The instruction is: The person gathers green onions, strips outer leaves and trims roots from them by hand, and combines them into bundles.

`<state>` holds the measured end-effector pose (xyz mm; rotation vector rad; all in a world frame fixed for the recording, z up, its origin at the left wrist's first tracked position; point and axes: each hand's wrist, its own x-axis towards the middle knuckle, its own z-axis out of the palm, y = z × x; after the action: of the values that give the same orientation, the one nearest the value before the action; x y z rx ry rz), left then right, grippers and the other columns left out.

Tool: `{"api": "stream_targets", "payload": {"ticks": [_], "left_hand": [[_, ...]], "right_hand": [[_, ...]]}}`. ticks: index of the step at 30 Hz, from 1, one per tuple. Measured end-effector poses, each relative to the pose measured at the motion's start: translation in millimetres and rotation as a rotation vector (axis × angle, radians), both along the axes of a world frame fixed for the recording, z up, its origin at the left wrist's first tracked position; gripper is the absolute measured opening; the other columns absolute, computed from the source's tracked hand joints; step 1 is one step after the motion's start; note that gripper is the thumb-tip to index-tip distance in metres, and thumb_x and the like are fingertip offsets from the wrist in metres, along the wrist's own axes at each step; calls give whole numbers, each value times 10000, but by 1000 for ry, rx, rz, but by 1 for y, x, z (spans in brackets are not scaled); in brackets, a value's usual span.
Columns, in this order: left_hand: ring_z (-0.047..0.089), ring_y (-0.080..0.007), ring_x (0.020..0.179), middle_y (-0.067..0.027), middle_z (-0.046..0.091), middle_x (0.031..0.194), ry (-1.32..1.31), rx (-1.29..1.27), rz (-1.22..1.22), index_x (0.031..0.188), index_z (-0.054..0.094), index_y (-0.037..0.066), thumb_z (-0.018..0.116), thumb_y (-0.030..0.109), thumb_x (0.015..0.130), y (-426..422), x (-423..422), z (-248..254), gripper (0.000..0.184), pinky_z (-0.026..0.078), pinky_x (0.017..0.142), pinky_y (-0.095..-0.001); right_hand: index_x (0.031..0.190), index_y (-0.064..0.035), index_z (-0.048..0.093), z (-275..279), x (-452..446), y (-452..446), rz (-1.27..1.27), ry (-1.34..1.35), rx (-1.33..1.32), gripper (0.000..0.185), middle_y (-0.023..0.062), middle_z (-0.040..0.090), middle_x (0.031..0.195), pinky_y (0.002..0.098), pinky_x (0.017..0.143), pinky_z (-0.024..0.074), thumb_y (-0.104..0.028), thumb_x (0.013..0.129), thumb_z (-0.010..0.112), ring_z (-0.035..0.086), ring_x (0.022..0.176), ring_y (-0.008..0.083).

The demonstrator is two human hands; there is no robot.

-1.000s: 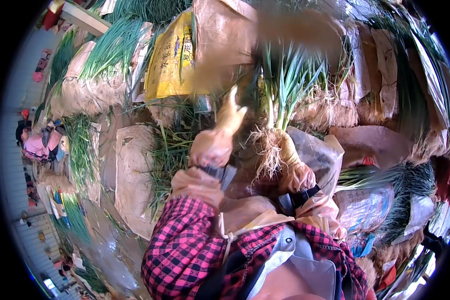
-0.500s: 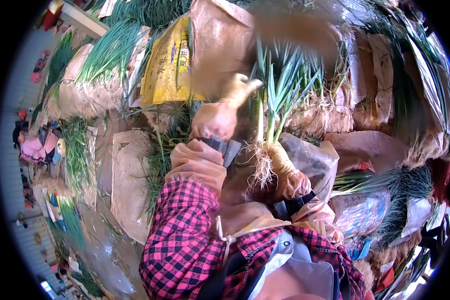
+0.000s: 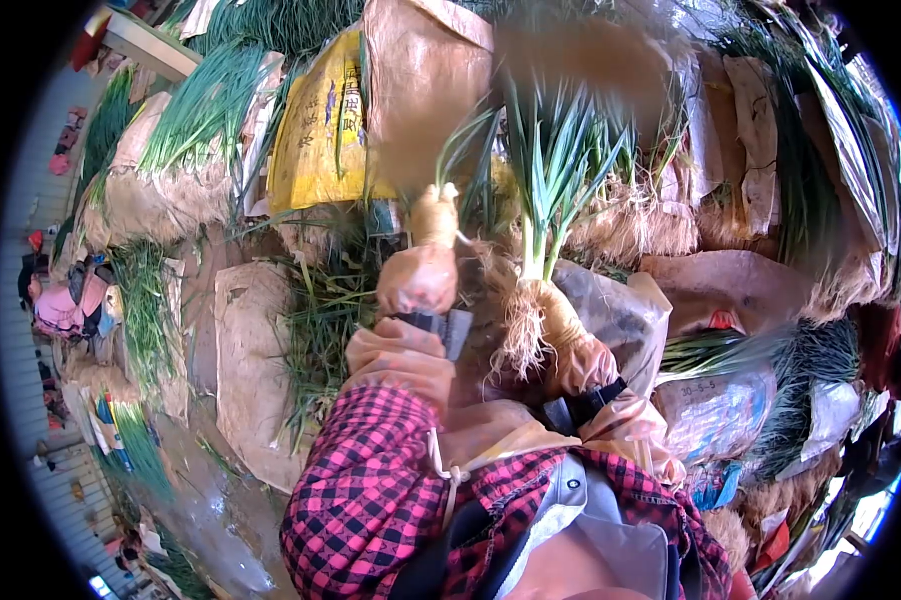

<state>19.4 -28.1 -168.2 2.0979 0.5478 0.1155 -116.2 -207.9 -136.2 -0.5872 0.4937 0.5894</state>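
My right hand point(image 3: 563, 318), in a yellowish glove, is closed round the lower end of a bunch of green onions point(image 3: 543, 190). Their leaves point away from me, and pale stringy roots point(image 3: 521, 335) hang beside the glove. To the left, my left hand point(image 3: 435, 215), gloved the same way, has its fingers curled together. A thin green onion leaf point(image 3: 456, 145) rises from it; how much of the plant is inside the fist is hidden. Loose green leaves point(image 3: 326, 335) lie left of this forearm.
Ahead stand a yellow printed sack point(image 3: 321, 130) and a brown sack point(image 3: 421, 60). Wrapped onion bundles lie at left point(image 3: 171, 190) and right point(image 3: 641, 220). A flat sack point(image 3: 256, 370) covers the ground on the left. A brownish smudge blurs the upper middle.
My left hand has drawn back toward me and left, away from the bunch. Its fingers, stretched toward the bunch before, are now curled with a leaf. My right hand keeps its hold.
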Motion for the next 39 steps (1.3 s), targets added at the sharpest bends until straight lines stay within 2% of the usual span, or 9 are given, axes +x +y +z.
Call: {"api": "stream_targets", "payload": {"ticks": [8, 10, 12, 14, 15, 17, 20, 26, 39], "left_hand": [[471, -73, 561, 5, 503, 712, -640, -459, 270, 1205, 460, 44, 557, 269, 874, 61, -39, 106, 412, 403, 475, -246], [565, -213, 791, -100, 531, 906, -423, 867, 696, 1254, 360, 26, 607, 342, 815, 97, -25, 90, 595, 474, 679, -370], [504, -386, 993, -236, 463, 1127, -386, 551, 458, 1256, 315, 18, 663, 326, 746, 72, -41, 113, 690, 409, 851, -444], [532, -301, 918, -191, 526, 1026, -501, 515, 44, 1147, 445, 35, 669, 282, 740, 35, -31, 47, 527, 429, 811, -407], [523, -286, 976, -161, 542, 1085, 178, -40, -253, 1165, 458, 52, 641, 386, 769, -7, -40, 94, 549, 412, 845, -408], [573, -291, 798, -173, 585, 917, -4, -707, -406, 1293, 373, 94, 526, 510, 834, -71, 0, -124, 638, 451, 778, -453], [608, -260, 688, -188, 609, 966, 415, -960, -518, 1306, 379, 84, 492, 445, 875, -102, 21, -128, 574, 491, 654, -425], [474, -71, 469, -12, 570, 673, 53, -497, -271, 913, 565, 32, 676, 234, 784, -48, -17, 2, 264, 378, 390, -210], [595, -319, 704, -158, 605, 766, -336, 72, -619, 836, 606, 42, 594, 281, 827, -49, -74, 68, 239, 461, 622, -363]], "right_hand": [[1006, -16, 535, -11, -5, -9, -54, -71, 252, 236, 71, 578, 757, 250, 527, 463, -22, 772, 562, 549, 594, 147], [1080, -47, 501, -17, -7, -8, -80, -234, 373, 335, 77, 583, 890, 260, 573, 475, -12, 756, 581, 564, 677, 152], [1095, -81, 489, -23, -7, -5, -146, -227, 405, 393, 63, 568, 901, 266, 605, 480, 4, 729, 604, 555, 709, 157], [1074, -104, 479, -22, -7, -5, -53, -301, 482, 433, 46, 545, 851, 272, 620, 484, 37, 689, 619, 556, 729, 164], [1071, -103, 477, -17, -7, -2, -44, -333, 500, 429, 45, 544, 845, 276, 621, 485, 40, 690, 616, 558, 725, 164], [1067, -101, 474, -17, -8, -1, -32, -372, 507, 426, 44, 542, 838, 280, 623, 485, 42, 691, 613, 560, 721, 165], [1096, -76, 475, -15, -7, -7, -130, -193, 295, 399, 64, 567, 857, 281, 625, 492, 14, 727, 594, 571, 689, 172], [1034, -22, 518, -23, 7, 4, -195, -122, 41, 238, 74, 587, 820, 276, 601, 486, -19, 798, 556, 576, 671, 172], [1010, 15, 574, -2, 9, 16, -219, -126, -201, 275, 98, 617, 850, 295, 641, 501, 38, 737, 597, 605, 723, 194]]}}
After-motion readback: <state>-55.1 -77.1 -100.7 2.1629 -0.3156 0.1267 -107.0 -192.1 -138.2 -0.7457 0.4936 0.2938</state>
